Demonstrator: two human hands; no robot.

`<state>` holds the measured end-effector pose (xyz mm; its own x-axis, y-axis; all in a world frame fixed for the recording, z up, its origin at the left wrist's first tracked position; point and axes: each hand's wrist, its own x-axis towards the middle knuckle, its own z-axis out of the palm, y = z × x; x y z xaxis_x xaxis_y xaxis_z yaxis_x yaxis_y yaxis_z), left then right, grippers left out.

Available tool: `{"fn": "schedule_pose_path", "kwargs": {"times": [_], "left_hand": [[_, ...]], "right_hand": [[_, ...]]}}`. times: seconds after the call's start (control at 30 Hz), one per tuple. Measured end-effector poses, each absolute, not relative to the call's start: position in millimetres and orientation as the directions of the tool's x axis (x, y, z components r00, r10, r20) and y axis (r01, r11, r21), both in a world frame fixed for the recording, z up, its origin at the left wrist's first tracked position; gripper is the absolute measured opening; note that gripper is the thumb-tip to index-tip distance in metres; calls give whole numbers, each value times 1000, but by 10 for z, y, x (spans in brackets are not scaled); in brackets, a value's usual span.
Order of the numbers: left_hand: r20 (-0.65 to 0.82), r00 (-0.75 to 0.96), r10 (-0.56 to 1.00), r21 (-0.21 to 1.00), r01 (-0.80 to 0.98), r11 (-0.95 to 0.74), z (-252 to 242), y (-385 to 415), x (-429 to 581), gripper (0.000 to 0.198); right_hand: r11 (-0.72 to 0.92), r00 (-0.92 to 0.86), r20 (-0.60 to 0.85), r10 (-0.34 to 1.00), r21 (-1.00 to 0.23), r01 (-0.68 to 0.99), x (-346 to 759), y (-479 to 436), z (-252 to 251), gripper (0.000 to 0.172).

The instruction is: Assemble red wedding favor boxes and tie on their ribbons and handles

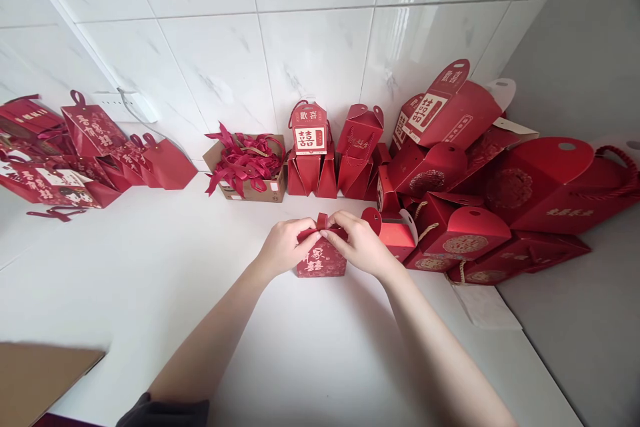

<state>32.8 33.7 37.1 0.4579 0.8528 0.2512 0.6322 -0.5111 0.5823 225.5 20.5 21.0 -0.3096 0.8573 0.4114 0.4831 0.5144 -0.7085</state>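
A small red gift box (323, 260) with white characters on its front stands upright on the white table, in the middle of the head view. A red ribbon loop (323, 220) sticks up from its top edge. My left hand (290, 245) pinches the top of the box at the left of the loop. From the right, my right hand (357, 243) pinches the same top edge, its thumb close to the left thumb. The fingertips behind the box top are partly hidden.
Behind the box stands a cardboard box (255, 190) heaped with red ribbons (245, 159). Red gift boxes (310, 173) line the wall, and more gift boxes (465, 227) pile up on the right. Red bags (90, 140) lie at far left. A brown cardboard piece (45, 377) is at lower left.
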Motion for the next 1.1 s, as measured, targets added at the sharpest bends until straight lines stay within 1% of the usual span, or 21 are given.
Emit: {"fn": "schedule_pose_path", "kwargs": {"times": [0.27,0.43,0.53,0.7,0.77,0.87,0.97,1.1], "left_hand": [[252,466,848,577,631,-519,366,355,314,23],[253,470,846,594,614,-519,360,374,297,24],[261,481,837,604,595,-530,350,388,289,24],[245,491,836,610,592,-527,348,400,286,25],[225,500,836,613,594,-520,378,398,272,26],[152,519,841,653,586,-479,447,408,203,25],[6,547,837,719,579,-383,467,446,89,23],[-216,560,800,784,588,-200,272,483,1,28]], "right_hand": [[544,-347,423,837,-714,441,2279,211,218,8],[552,-351,432,831,-718,424,2278,247,167,9],[558,-351,438,828,-703,440,2269,257,147,10],[578,-362,450,816,-645,500,2261,248,160,9],[572,-366,440,820,-653,496,2274,240,183,11],[536,-375,392,840,-707,461,2312,230,222,17],[500,-389,342,855,-746,441,2353,218,251,21],[488,-307,382,872,-736,469,2373,200,279,20]]}}
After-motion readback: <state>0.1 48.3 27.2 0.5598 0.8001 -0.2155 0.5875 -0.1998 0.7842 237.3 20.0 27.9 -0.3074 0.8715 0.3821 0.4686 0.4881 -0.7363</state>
